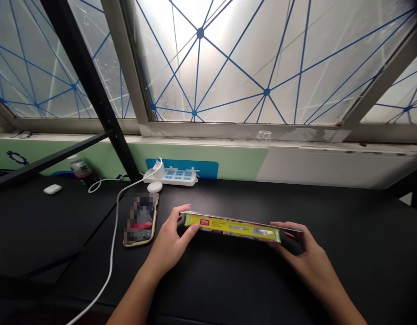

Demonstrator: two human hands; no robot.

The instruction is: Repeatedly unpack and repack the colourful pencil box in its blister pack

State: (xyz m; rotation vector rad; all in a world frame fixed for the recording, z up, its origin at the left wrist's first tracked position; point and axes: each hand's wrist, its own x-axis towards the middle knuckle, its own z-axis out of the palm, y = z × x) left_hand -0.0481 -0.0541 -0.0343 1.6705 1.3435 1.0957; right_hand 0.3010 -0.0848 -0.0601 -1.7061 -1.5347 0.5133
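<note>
A flat, thin box [233,227] with a yellow printed side is held up between my two hands, over the black desk [208,280]. Its narrow yellow edge, with a red label and a barcode, faces me. My left hand [172,239] grips the left end, thumb on the yellow edge and fingers behind. At the other end, my right hand [301,246] holds the box with fingers above and thumb below. A thin sheet or flap juts out past the box on the right. The contents are hidden.
Left of my left hand lies a phone [141,220]. A white cable [115,234] runs from a power strip [179,176] by the wall toward me. White earbud cases [53,189], a bottle [82,170] and a black metal post [93,90] stand leftward. A clear cup [264,135] sits on the windowsill.
</note>
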